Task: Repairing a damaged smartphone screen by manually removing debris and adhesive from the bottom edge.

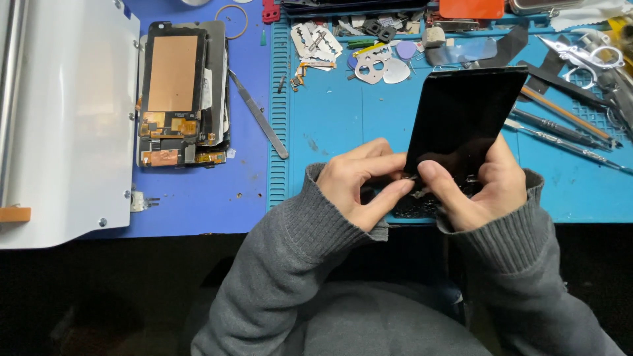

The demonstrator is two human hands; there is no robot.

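A black phone screen panel point(465, 115) is tilted upright over the blue work mat point(343, 125). My right hand point(481, 188) grips its lower edge, thumb on the dark glass. My left hand point(362, 181) pinches at the same bottom edge, fingertips meeting the right thumb. Broken black glass bits point(412, 206) lie just under the hands. Both forearms wear grey knit sleeves.
An opened phone body point(175, 95) with copper foil lies at left beside a white metal plate point(66, 118). Tweezers point(258, 118) lie between them and the mat. Picks, small parts, screwdrivers point(567, 128) and scissors point(587, 56) crowd the mat's far and right side.
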